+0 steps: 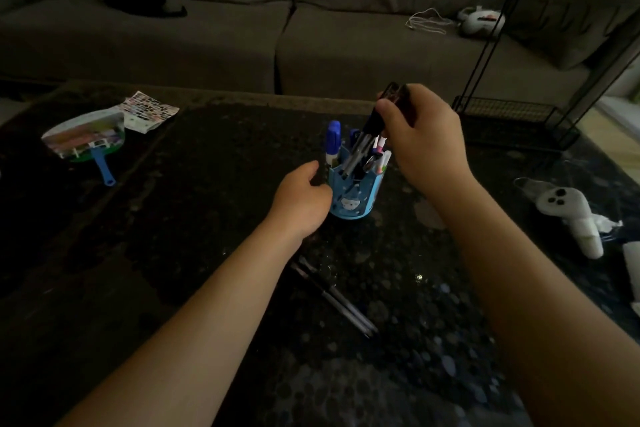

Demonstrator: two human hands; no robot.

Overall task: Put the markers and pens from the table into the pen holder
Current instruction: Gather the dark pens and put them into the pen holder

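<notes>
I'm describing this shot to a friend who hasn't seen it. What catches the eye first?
The blue pen holder at the table's centre, steadied by the left hand while the right hand lowers dark markers into it. Two pens lie nearer the viewer; a colourful fan sits far left.

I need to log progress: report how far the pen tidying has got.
Done: several pens and a blue-capped marker stand in the blue pen holder. In hand: the right hand lowers dark markers into it while the left hand steadies it. Left: two pens lie on the table.
</notes>
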